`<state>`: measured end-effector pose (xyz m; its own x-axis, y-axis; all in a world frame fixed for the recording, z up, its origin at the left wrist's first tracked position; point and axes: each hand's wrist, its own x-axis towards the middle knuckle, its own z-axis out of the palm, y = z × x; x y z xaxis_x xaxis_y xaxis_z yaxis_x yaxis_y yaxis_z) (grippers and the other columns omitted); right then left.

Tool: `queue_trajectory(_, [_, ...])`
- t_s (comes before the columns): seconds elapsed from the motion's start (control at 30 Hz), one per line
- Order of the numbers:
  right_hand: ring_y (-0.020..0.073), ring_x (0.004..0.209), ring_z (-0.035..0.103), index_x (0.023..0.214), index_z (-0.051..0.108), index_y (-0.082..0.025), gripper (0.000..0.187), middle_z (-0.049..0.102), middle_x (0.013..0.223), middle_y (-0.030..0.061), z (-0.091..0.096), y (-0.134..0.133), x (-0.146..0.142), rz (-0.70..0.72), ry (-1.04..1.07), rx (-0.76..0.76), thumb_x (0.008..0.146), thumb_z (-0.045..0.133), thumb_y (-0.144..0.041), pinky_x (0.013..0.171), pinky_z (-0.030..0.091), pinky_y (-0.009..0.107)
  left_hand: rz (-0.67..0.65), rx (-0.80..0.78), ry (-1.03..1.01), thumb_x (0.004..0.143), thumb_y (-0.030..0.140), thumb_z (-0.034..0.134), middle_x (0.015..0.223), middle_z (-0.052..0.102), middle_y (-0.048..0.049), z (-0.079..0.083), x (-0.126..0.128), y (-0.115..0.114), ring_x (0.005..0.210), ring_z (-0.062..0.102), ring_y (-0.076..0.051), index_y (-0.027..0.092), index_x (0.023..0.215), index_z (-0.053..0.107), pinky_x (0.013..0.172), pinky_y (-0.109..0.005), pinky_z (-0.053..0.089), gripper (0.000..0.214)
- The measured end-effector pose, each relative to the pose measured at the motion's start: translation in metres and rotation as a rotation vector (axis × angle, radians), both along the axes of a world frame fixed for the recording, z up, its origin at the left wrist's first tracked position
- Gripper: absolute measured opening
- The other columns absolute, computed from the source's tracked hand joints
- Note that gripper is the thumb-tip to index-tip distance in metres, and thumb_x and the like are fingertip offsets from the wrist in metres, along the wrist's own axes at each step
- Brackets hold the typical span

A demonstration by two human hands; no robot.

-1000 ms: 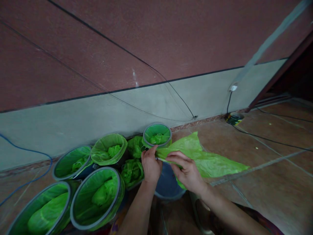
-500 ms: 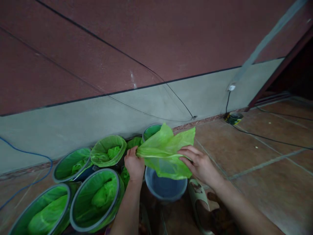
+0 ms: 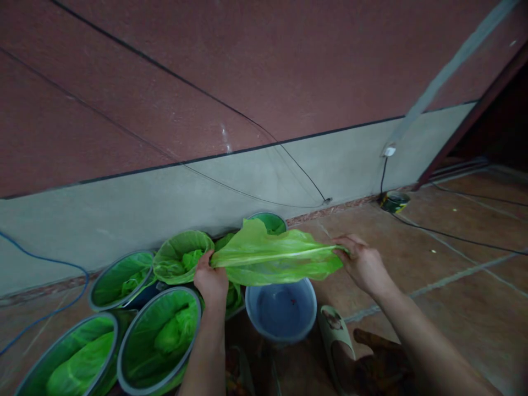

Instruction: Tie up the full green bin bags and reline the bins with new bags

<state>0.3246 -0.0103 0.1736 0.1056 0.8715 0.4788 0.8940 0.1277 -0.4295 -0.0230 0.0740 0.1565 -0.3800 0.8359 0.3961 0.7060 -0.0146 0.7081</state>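
A thin, light green plastic bag (image 3: pixel 276 258) is stretched sideways between my two hands, its folds pulled nearly straight. My left hand (image 3: pixel 212 280) is closed around the gathered left end. The right end is pinched in the fingers of my right hand (image 3: pixel 363 264). Below the bag stands a round blue-grey bin (image 3: pixel 282 316) with its mouth upward and its inside bare of any liner; the bag covers part of its far rim. Close to my left hand is a bin lined in green (image 3: pixel 171 247).
Several more lined bins, including a front one (image 3: pixel 160 341), crowd the left side. Another bin (image 3: pixel 274 223) sits behind the bag by the wall. A slipper (image 3: pixel 336 333) is on the tiles at right. A can (image 3: pixel 395 202), black cable (image 3: pixel 449 235) and blue cable (image 3: pixel 61 264) lie farther off.
My hands have moved apart, the right one rightward and the left one slightly leftward. The loosely spread bag is now drawn out long and taut. More of the blue-grey bin shows.
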Motion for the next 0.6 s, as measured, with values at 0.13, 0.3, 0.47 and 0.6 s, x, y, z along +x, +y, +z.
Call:
queue_trajectory(0.13, [0.0243,0.086,0.065,0.094,0.070,-0.017,0.027,0.068,0.094,0.0107,-0.003,0.001,0.011,-0.204,-0.022,0.074,0.084,0.045,-0.020,0.078,0.052,0.036,0.032,0.004,-0.129,0.073,0.017,0.053,0.099,0.073,-0.0122,-0.005,-0.012,0.006,0.094,0.066,-0.028,0.014,0.104,0.071,0.090,-0.045,0.050,0.036])
queue_trajectory(0.3, [0.0217,0.070,0.064,0.091,0.071,-0.016,0.027,0.068,0.084,0.0091,-0.005,0.003,0.023,-0.499,0.157,0.180,0.077,0.051,-0.025,0.068,0.051,0.034,0.022,0.028,-0.550,0.066,0.024,0.063,0.086,0.073,-0.0079,-0.018,-0.018,0.017,0.083,0.067,-0.024,0.013,0.093,0.072,0.087,-0.043,0.052,0.031])
queue_trajectory(0.47, [0.0178,0.053,0.061,0.087,0.070,-0.013,0.028,0.068,0.070,0.0059,-0.017,0.013,0.024,-0.509,0.883,0.188,0.068,0.059,-0.030,0.052,0.053,0.030,-0.133,0.008,-0.688,0.067,0.021,0.063,0.090,0.073,-0.0058,-0.023,-0.004,0.015,0.083,0.067,-0.020,0.015,0.097,0.071,0.085,-0.036,0.052,0.031])
queue_trajectory(0.6, [0.0162,0.061,0.062,0.085,0.070,-0.014,0.029,0.069,0.076,0.0049,-0.022,0.020,0.015,-0.369,1.093,0.259,0.067,0.066,-0.035,0.055,0.055,0.029,-0.310,-0.092,-0.536,0.068,0.020,0.065,0.096,0.072,-0.0049,-0.022,0.009,0.010,0.083,0.066,-0.018,0.017,0.115,0.066,0.080,-0.030,0.051,0.047])
